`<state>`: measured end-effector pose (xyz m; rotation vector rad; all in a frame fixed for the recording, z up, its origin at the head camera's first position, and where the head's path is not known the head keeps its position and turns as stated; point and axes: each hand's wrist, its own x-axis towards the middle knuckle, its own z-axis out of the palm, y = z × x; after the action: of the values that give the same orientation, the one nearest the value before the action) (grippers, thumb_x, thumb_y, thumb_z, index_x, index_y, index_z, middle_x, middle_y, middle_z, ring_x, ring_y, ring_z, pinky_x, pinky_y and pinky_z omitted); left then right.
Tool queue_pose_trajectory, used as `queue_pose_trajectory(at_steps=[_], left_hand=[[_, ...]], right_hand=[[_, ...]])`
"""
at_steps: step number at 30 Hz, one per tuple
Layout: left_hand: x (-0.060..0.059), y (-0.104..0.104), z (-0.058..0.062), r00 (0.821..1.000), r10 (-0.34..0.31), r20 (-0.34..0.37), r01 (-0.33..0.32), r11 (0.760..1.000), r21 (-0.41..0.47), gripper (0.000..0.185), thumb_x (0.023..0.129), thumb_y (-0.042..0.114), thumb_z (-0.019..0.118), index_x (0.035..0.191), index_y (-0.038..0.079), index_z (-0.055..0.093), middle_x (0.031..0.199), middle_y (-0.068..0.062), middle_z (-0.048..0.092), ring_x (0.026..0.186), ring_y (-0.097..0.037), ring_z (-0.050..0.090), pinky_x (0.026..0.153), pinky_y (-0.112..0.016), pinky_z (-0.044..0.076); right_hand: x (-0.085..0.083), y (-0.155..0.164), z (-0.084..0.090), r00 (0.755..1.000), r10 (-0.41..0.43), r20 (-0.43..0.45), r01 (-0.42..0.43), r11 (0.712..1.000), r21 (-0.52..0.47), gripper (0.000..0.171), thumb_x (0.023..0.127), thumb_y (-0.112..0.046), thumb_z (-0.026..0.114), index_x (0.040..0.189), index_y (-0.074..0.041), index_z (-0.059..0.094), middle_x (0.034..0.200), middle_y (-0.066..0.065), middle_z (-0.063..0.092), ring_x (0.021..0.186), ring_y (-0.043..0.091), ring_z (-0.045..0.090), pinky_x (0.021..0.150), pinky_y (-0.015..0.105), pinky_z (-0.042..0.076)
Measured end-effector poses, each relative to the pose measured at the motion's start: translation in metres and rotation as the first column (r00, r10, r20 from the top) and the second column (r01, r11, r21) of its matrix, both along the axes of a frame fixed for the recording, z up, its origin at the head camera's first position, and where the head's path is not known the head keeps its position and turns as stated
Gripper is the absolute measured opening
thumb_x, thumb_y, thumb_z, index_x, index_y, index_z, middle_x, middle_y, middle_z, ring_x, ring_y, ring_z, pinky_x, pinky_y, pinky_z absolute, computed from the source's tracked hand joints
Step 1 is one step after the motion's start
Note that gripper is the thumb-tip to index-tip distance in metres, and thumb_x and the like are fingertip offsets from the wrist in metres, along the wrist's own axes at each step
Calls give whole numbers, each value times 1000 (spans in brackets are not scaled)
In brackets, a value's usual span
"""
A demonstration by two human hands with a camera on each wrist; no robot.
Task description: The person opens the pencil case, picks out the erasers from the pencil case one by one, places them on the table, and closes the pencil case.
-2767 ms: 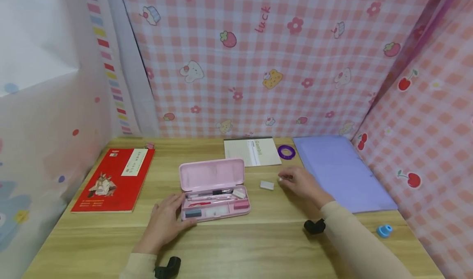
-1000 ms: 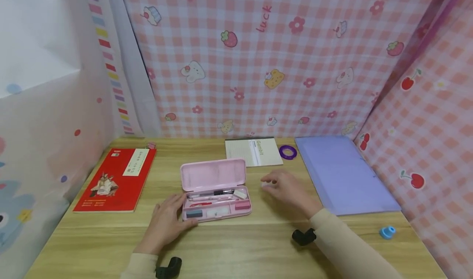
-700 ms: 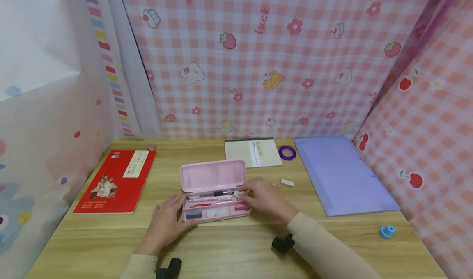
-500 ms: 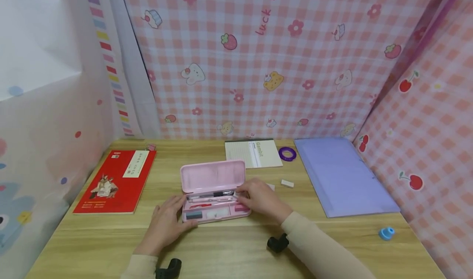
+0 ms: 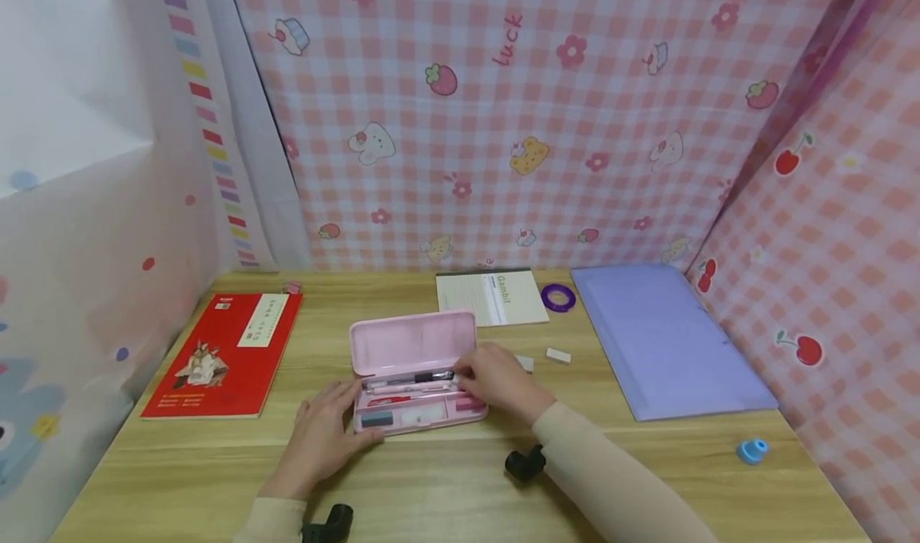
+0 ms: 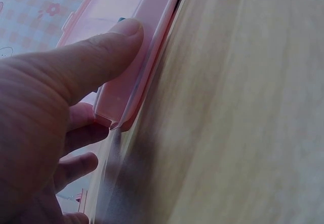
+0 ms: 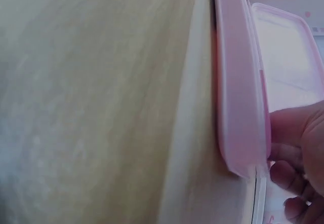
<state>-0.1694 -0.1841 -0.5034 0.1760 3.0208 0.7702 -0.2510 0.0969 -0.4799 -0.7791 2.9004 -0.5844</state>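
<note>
Pink plastic pencil case (image 5: 417, 375) lies lid-open at centre frame on the wooden tabletop (image 5: 460, 479); left hand (image 5: 323, 435) braces its corner, right hand (image 5: 496, 379) reaches inside, grip unclear; a nudge could spill contents

The pencil case (image 5: 413, 351) is smooth pink plastic with a soft sheen. The desk (image 5: 446, 479) shows pale wood grain, matt. The red book (image 5: 223, 355) has a glossy paper cover. The lilac folder (image 5: 664, 343) looks like matt plastic.
</note>
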Motion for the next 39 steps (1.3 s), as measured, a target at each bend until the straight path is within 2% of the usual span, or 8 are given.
queue_pose_trajectory(at_steps=[5,8,12,15,20,25,34,39], left_hand=[[0,-1,-1,1000,-1,-4,1,1000,3,98,68,61,77,144,9,45,143,-15,47,137,-40,31,103,-73,16],[-1,0,-1,1000,3,-2,-3,1000,5,98,68,60,77,144,9,44,144,-14,46,137,-39,31,104,-72,16],[-2,1,1,1000,1,-2,-1,1000,6,97,69,60,77,145,9,44,145,-14,45,137,-39,30,105,-72,15],[-2,2,2,1000,-1,-8,1,1000,5,97,69,60,78,145,9,43,145,-15,45,137,-39,30,105,-72,15],[-1,0,2,1000,3,-7,-3,1000,5,98,69,59,78,145,9,43,145,-16,44,138,-39,30,105,-72,15],[0,0,1,1000,6,22,-6,1000,11,99,69,60,77,146,10,42,146,-15,43,138,-40,28,105,-72,13],[1,0,-1,1000,9,12,-9,1000,20,98,69,60,78,146,10,43,146,-15,44,138,-40,29,105,-72,14],[-1,0,-1,1000,12,15,-12,1000,13,100,68,62,77,146,10,43,145,-14,44,138,-40,29,105,-72,14]], right_hand=[[5,0,3,998,16,-69,-18,1000,-26,19,85,-22,72,104,-16,75,92,-6,69,82,8,58,76,29,50],[13,8,9,993,10,-120,-23,994,-107,18,86,-22,71,103,-16,75,94,-5,69,86,9,61,79,30,51],[22,31,9,987,-37,-157,4,979,-205,19,87,-19,69,105,-16,75,102,-3,71,94,11,64,85,32,52],[27,52,3,986,-77,-148,42,972,-230,20,86,-18,70,105,-16,75,102,-3,71,93,11,64,85,31,53],[31,77,-9,983,-98,-154,66,978,-196,18,84,-18,75,101,-15,76,94,-4,71,84,9,64,76,30,54],[31,85,-16,982,-105,-157,80,984,-158,18,82,-16,76,100,-16,77,95,-3,71,88,13,65,79,33,54],[30,83,-13,986,-133,-103,118,983,-139,19,82,-15,77,101,-16,76,99,-1,71,93,16,65,84,36,53],[30,84,-11,984,-157,-84,145,981,-129,22,80,-16,78,101,-17,76,95,-4,70,86,10,63,78,32,53]])
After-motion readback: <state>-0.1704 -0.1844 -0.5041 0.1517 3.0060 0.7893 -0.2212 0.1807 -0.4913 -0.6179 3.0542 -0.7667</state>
